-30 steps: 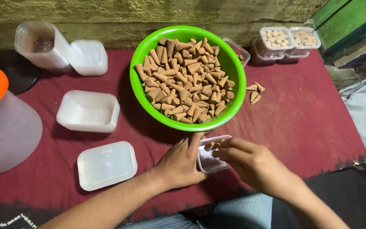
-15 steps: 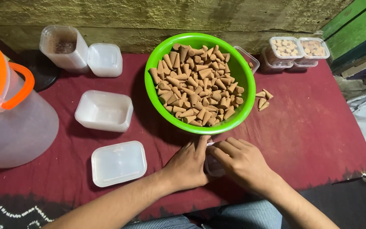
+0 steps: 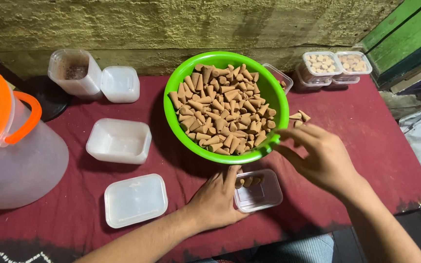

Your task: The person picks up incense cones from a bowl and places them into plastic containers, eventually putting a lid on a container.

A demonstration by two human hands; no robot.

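A bright green bowl (image 3: 273, 95) heaped with brown cone-shaped pieces (image 3: 222, 109) stands in the middle of a dark red cloth. Just below it sits a small clear plastic box (image 3: 260, 194) with a few cones in its upper end. My left hand (image 3: 218, 198) rests on the cloth against the left side of that box, fingers touching its edge. My right hand (image 3: 321, 158) hovers at the bowl's right rim, fingers apart and reaching toward the cones, with nothing seen in it.
An empty white tub (image 3: 119, 140) and a white lid (image 3: 135, 199) lie at left. A big translucent jug with an orange lid (image 3: 6, 141) stands far left. A clear container (image 3: 74, 73) and lid (image 3: 120, 84) sit behind. Filled boxes (image 3: 336, 65) and loose cones (image 3: 299, 117) lie right.
My right hand has risen from the small clear box to the right rim of the green bowl. The left hand stays by the box. The camera view has moved closer.
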